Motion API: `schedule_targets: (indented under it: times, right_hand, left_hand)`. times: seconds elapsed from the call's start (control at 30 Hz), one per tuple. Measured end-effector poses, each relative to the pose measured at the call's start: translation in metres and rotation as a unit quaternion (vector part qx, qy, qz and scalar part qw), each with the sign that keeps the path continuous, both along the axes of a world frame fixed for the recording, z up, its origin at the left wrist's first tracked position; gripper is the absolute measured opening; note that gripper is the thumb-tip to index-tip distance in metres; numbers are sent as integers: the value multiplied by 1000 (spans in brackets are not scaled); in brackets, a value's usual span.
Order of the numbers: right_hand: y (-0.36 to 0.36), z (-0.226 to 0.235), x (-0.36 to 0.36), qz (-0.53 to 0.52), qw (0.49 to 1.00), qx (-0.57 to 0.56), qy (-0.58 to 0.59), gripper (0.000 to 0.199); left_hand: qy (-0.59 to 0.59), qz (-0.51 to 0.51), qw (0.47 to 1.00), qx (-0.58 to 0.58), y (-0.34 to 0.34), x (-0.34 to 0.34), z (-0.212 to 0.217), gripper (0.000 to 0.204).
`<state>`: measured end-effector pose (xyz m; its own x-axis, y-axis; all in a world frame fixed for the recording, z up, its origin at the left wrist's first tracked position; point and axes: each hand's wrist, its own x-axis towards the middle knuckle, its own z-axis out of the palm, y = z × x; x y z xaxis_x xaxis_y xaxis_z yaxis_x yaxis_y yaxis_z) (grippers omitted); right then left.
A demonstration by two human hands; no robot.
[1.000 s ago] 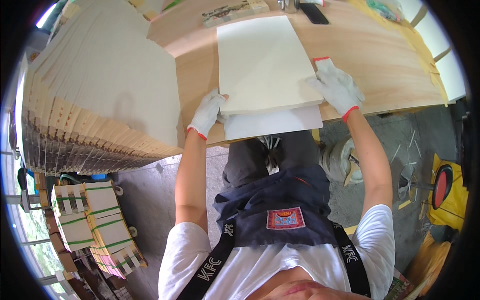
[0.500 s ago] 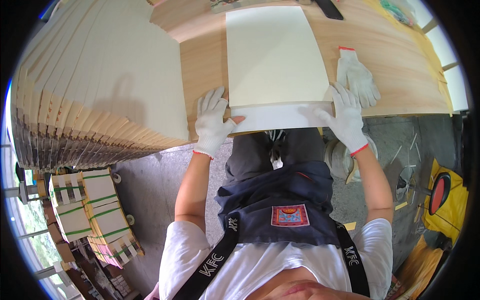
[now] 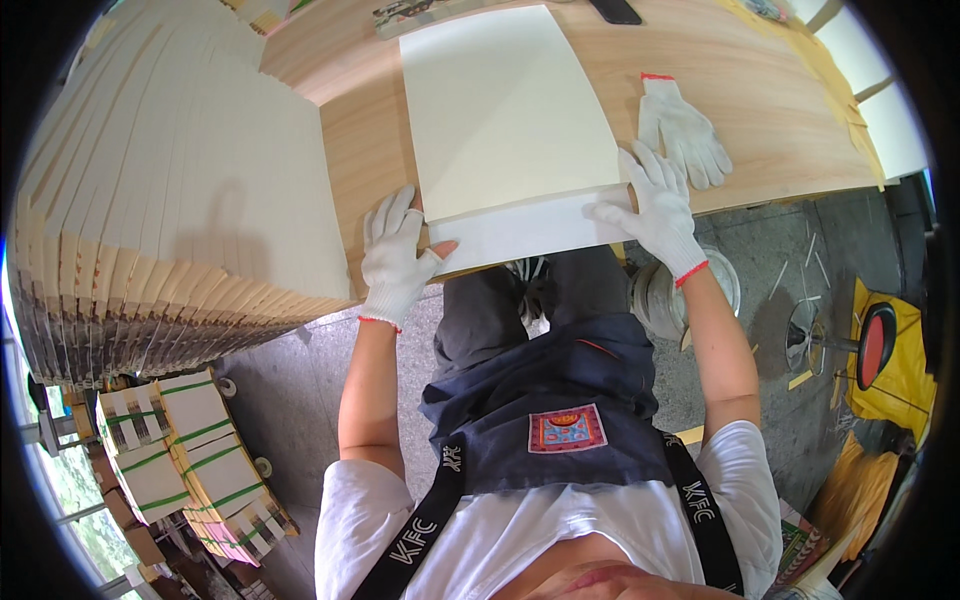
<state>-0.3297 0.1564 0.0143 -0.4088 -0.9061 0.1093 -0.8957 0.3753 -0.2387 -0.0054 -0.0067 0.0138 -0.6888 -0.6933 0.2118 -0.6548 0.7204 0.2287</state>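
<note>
Before me on the wooden tabletop lies a large cream sheet (image 3: 510, 110), its near edge over a white strip (image 3: 530, 230) that runs along the table's front edge. My left hand (image 3: 397, 250), in a white knit glove with a bare thumb tip, rests at the left end of the strip. Its fingers are stretched and apart, the thumb lying on the strip. At the right end, my gloved right hand (image 3: 655, 205) lies flat with fingers extended along the sheet's right edge and the thumb over the strip. Neither hand visibly grips anything.
A tall fanned stack of pale boards or covers (image 3: 180, 200) fills the left side. A loose white glove (image 3: 682, 130) lies right of the sheet, with a dark phone (image 3: 615, 11) beyond. Strapped bundles (image 3: 200, 450) stand lower left; a round red-and-black object (image 3: 877, 347) is at right.
The whole view has shifted and tilted slightly, so the table things appear farther left. Both hands keep their places at the ends of the white strip.
</note>
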Motion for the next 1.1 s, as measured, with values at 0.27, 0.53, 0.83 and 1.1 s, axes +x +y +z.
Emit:
schedule_targets:
  times: [0.27, 0.53, 0.83, 1.1]
  right_hand:
    - [-1, 2, 3, 14, 1000, -12, 5, 98]
    - [1, -7, -1, 29, 998, -50, 0, 96]
    - [3, -10, -3, 32, 997, -73, 8, 94]
    - [4, -6, -1, 33, 997, -66, -3, 95]
  left_hand:
    - [-3, 8, 1000, 14, -1, 2, 1, 69]
    - [-20, 30, 998, 58, 1, 1, 6, 73]
    - [-43, 28, 997, 49, 2, 1, 8, 70]
    - [-30, 19, 999, 27, 6, 2, 6, 68]
